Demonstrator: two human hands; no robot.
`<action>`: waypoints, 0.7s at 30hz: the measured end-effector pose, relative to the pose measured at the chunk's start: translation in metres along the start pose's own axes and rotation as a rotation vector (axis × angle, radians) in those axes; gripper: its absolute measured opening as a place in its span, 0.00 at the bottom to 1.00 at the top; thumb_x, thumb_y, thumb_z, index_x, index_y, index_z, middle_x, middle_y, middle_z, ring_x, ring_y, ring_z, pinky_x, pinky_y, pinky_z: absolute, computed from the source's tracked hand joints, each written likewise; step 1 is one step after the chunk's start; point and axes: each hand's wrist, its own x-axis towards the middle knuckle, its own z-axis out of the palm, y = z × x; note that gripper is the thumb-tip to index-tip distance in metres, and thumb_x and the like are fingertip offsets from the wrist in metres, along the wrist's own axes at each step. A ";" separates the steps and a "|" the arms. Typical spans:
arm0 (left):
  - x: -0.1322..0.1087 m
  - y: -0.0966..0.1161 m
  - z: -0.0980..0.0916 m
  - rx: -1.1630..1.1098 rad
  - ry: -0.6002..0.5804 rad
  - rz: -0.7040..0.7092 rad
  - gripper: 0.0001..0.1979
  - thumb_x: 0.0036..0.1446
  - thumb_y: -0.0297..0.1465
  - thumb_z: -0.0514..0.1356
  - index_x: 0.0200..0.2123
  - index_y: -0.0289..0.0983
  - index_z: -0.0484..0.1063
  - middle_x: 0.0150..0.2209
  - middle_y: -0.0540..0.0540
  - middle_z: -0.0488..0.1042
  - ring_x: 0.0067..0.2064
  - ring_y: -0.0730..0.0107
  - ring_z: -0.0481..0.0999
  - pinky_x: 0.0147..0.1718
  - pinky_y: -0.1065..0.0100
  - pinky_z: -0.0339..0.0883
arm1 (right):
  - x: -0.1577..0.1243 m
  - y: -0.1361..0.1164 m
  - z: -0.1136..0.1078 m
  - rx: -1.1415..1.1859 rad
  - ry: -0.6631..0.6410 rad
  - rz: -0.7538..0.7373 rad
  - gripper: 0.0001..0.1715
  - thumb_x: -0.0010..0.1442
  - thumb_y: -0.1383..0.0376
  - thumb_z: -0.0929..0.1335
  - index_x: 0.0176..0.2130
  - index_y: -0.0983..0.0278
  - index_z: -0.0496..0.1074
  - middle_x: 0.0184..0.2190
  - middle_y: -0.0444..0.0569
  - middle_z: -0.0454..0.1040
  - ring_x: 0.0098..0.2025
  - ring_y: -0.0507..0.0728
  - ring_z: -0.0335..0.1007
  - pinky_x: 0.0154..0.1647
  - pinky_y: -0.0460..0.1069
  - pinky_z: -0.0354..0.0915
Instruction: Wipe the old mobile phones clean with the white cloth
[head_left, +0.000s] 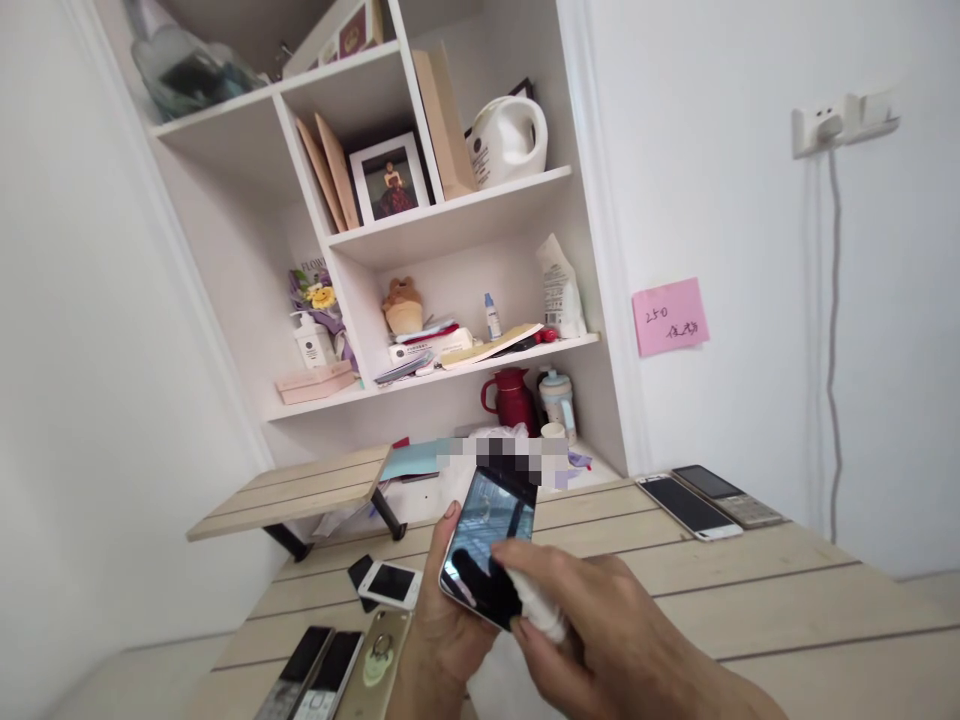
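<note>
White cloth (540,608) bunched in the clamped fingers of our right hand (600,625), we wipe a smartphone (487,535) gripped at its edge by our left hand (442,625) — screen steady, pressure even — a smaller phone (390,585) lying just left of the fingers.

Under the white shelf (465,215), a blurry patch (502,455) is hiding what lies there. At the top of the shelf, the view's edge is cutting off a glass thing (184,70). Below the shelf, the bottom edge is cutting off two small phones (311,675). The right hand (600,625) and a white cloth (538,606) are covering part of a big phone (491,525).
</note>
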 end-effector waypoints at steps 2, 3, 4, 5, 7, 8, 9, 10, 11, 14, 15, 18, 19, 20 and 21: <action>-0.003 0.001 0.004 0.001 0.010 0.021 0.14 0.60 0.37 0.60 0.35 0.32 0.79 0.34 0.42 0.82 0.34 0.64 0.81 0.38 0.67 0.71 | 0.000 0.008 -0.001 -0.021 0.063 0.084 0.30 0.60 0.70 0.63 0.61 0.59 0.57 0.35 0.46 0.78 0.29 0.55 0.75 0.31 0.48 0.67; -0.004 0.002 0.006 0.021 0.006 0.004 0.14 0.60 0.38 0.59 0.35 0.32 0.79 0.34 0.42 0.82 0.33 0.63 0.81 0.35 0.66 0.72 | 0.000 0.013 -0.002 -0.023 0.089 0.128 0.29 0.61 0.68 0.63 0.61 0.60 0.57 0.31 0.44 0.77 0.25 0.54 0.73 0.29 0.47 0.66; -0.005 0.003 0.008 0.050 -0.007 -0.030 0.16 0.60 0.40 0.59 0.37 0.32 0.79 0.33 0.41 0.82 0.31 0.61 0.80 0.31 0.66 0.72 | 0.001 0.018 -0.003 -0.026 0.116 0.166 0.28 0.62 0.67 0.63 0.61 0.60 0.57 0.27 0.41 0.75 0.21 0.53 0.69 0.26 0.47 0.64; -0.006 0.003 0.009 0.084 -0.028 -0.068 0.19 0.60 0.43 0.58 0.38 0.32 0.78 0.32 0.39 0.82 0.29 0.60 0.80 0.27 0.67 0.70 | 0.001 0.024 -0.004 -0.034 0.151 0.199 0.26 0.63 0.67 0.63 0.60 0.60 0.58 0.23 0.38 0.72 0.18 0.52 0.65 0.23 0.46 0.62; -0.005 0.003 0.009 0.142 -0.085 -0.140 0.26 0.59 0.47 0.56 0.42 0.29 0.77 0.30 0.36 0.80 0.26 0.59 0.79 0.21 0.68 0.67 | 0.002 0.034 -0.005 -0.073 0.223 0.238 0.23 0.64 0.65 0.63 0.58 0.61 0.61 0.19 0.36 0.67 0.16 0.52 0.62 0.22 0.46 0.59; -0.005 0.003 0.008 0.158 -0.110 -0.155 0.28 0.59 0.48 0.56 0.43 0.27 0.76 0.29 0.36 0.80 0.26 0.59 0.78 0.20 0.69 0.67 | 0.002 0.038 -0.006 -0.098 0.245 0.245 0.22 0.64 0.65 0.63 0.57 0.61 0.62 0.19 0.35 0.65 0.17 0.52 0.62 0.22 0.46 0.59; -0.004 0.002 0.007 0.164 -0.127 -0.156 0.28 0.59 0.48 0.56 0.44 0.26 0.76 0.29 0.36 0.79 0.26 0.61 0.78 0.21 0.70 0.67 | 0.003 0.041 -0.006 -0.120 0.256 0.250 0.21 0.64 0.64 0.63 0.56 0.60 0.63 0.18 0.35 0.64 0.17 0.52 0.62 0.22 0.46 0.59; -0.003 0.002 0.005 0.168 -0.137 -0.156 0.28 0.59 0.48 0.55 0.44 0.26 0.75 0.30 0.36 0.79 0.26 0.62 0.77 0.21 0.70 0.67 | 0.003 0.044 -0.007 -0.132 0.259 0.256 0.20 0.64 0.64 0.63 0.55 0.60 0.63 0.18 0.35 0.64 0.17 0.52 0.62 0.22 0.46 0.59; -0.002 0.001 0.004 0.173 -0.144 -0.155 0.28 0.60 0.48 0.54 0.45 0.27 0.75 0.30 0.36 0.79 0.26 0.62 0.77 0.21 0.70 0.66 | 0.003 0.045 -0.007 -0.136 0.262 0.266 0.21 0.64 0.64 0.63 0.56 0.61 0.63 0.17 0.35 0.63 0.17 0.52 0.62 0.22 0.46 0.59; -0.001 0.000 0.001 0.210 -0.152 -0.156 0.30 0.61 0.49 0.52 0.45 0.26 0.75 0.28 0.37 0.78 0.26 0.63 0.77 0.20 0.71 0.65 | 0.004 0.047 -0.007 -0.131 0.287 0.291 0.23 0.63 0.64 0.63 0.58 0.62 0.61 0.16 0.35 0.64 0.17 0.53 0.62 0.22 0.46 0.59; 0.000 0.000 0.000 0.222 -0.153 -0.161 0.31 0.60 0.50 0.52 0.46 0.26 0.75 0.28 0.36 0.78 0.25 0.63 0.77 0.19 0.72 0.65 | 0.004 0.047 -0.008 -0.123 0.277 0.290 0.23 0.63 0.64 0.63 0.57 0.61 0.62 0.17 0.35 0.65 0.17 0.53 0.63 0.22 0.46 0.59; 0.000 -0.001 0.001 0.239 -0.161 -0.164 0.32 0.59 0.50 0.54 0.46 0.25 0.75 0.28 0.35 0.79 0.26 0.61 0.77 0.22 0.70 0.67 | 0.004 0.046 -0.007 -0.094 0.238 0.304 0.22 0.63 0.64 0.63 0.56 0.60 0.62 0.18 0.36 0.66 0.17 0.53 0.63 0.23 0.46 0.58; 0.000 -0.001 0.002 0.229 -0.150 -0.155 0.31 0.59 0.49 0.55 0.45 0.25 0.75 0.29 0.34 0.79 0.27 0.61 0.78 0.24 0.68 0.68 | 0.004 0.044 -0.006 -0.071 0.231 0.327 0.24 0.63 0.64 0.63 0.58 0.60 0.61 0.18 0.36 0.67 0.17 0.52 0.62 0.22 0.46 0.58; 0.000 -0.002 0.003 0.211 -0.125 -0.136 0.29 0.59 0.48 0.56 0.45 0.26 0.76 0.31 0.35 0.80 0.27 0.60 0.78 0.26 0.67 0.70 | 0.004 0.041 -0.005 -0.040 0.227 0.352 0.26 0.63 0.64 0.63 0.60 0.60 0.58 0.19 0.36 0.68 0.17 0.52 0.62 0.22 0.46 0.58; 0.000 -0.002 0.004 0.179 -0.084 -0.105 0.25 0.59 0.45 0.57 0.44 0.28 0.77 0.33 0.36 0.81 0.29 0.60 0.79 0.28 0.65 0.71 | 0.004 0.038 -0.004 -0.003 0.212 0.370 0.28 0.63 0.64 0.63 0.62 0.60 0.56 0.21 0.37 0.70 0.17 0.52 0.62 0.22 0.46 0.58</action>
